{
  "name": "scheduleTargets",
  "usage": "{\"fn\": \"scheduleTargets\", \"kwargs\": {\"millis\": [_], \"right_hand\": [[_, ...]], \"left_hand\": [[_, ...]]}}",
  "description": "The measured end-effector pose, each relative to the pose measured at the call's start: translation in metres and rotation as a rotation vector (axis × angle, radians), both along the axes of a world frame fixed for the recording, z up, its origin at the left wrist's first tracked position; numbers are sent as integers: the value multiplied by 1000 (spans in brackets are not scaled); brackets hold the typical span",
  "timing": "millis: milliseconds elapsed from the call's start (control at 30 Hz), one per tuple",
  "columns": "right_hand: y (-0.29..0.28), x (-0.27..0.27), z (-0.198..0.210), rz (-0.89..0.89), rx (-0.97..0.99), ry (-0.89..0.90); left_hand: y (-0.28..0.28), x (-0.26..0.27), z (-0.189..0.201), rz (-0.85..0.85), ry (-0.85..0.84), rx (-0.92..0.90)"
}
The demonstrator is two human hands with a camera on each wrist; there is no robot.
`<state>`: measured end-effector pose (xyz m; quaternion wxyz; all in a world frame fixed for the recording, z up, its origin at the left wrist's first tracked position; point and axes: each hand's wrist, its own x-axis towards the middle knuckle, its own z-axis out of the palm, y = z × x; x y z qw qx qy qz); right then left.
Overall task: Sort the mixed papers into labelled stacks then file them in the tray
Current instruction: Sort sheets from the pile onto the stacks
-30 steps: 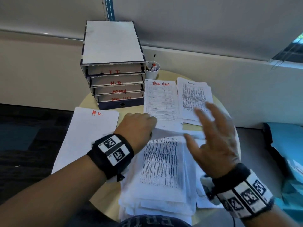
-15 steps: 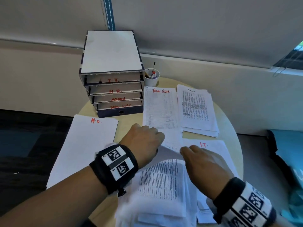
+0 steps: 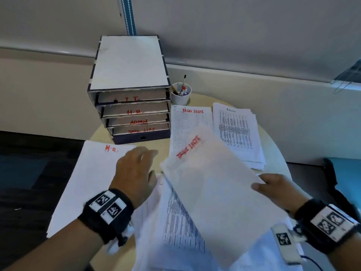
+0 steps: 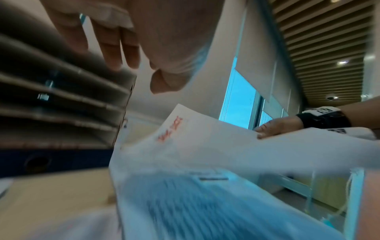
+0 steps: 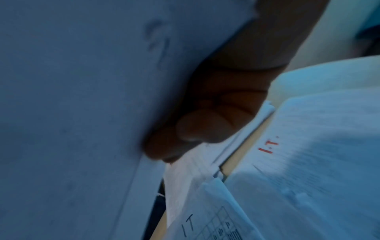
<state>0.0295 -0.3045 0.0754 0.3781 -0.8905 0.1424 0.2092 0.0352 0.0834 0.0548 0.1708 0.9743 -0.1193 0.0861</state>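
**Sheet lifted above the mixed pile, three views**

Head view. At the centre of the frame we see the right hand pinching the right edge of a lifted sheet marked "TASK LISTS" in red, thumb on top; the sheet tilts across the mixed pile at the lower centre. The left hand hovers at centre left with relaxed, loosely spread fingers, holding nothing, over the gap between the H.R. stack and the pile. At the upper centre stands the filing tray, its four slots labelled I.T., H.R., ADMIN and TASK LIST from top to bottom. Just right of it sits a pen cup. Below the cup lies the Task Lists stack, partly covered by the lifted sheet, and the Admin stack lies beside it at the right. All rest on the round table.

Left wrist view. At the top we see the left hand's fingers hanging straight and apart, with the tray's slots at the left. The lifted sheet crosses the middle, gripped at its right edge by the right hand.

Right wrist view. The picture is dim and blurred. At the centre the right hand's fingers curl under the sheet, which fills the left half. At the lower right lies the I.T. stack, labelled in red.
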Motion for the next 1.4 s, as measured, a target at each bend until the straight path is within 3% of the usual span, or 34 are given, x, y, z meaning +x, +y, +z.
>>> {"fn": "scheduleTargets", "kwargs": {"millis": [133, 233, 500, 633, 700, 767, 967, 1133, 1200, 1300, 1400], "right_hand": [[11, 23, -32, -289, 244, -40], [31, 56, -55, -390, 253, -69], [55, 149, -91, -336, 184, -54], [62, 169, -107, -215, 104, 48], [65, 172, -120, -271, 145, 98], [69, 172, -127, -290, 55, 84], [79, 119, -121, -300, -179, -177], [78, 18, -126, -40, -310, -57], [82, -15, -129, -24, -320, 12], [96, -43, -131, -5, -255, 114], [111, -50, -133, 29, -209, 104]], "left_hand": [[-5, -24, -53, -207, 618, 253], [-5, -36, -95, -312, 801, 399], [13, -39, -152, -396, 757, 421], [13, -41, -155, -372, 747, 350], [9, -46, -148, -337, 751, 335], [5, -50, -138, -314, 742, 344], [4, -55, -133, -297, 737, 396], [-2, -63, -123, -278, 751, 404], [-9, -60, -119, -184, 746, 281], [-29, -45, -121, 123, 757, -72], [-44, -24, -124, 365, 793, -370]]}}
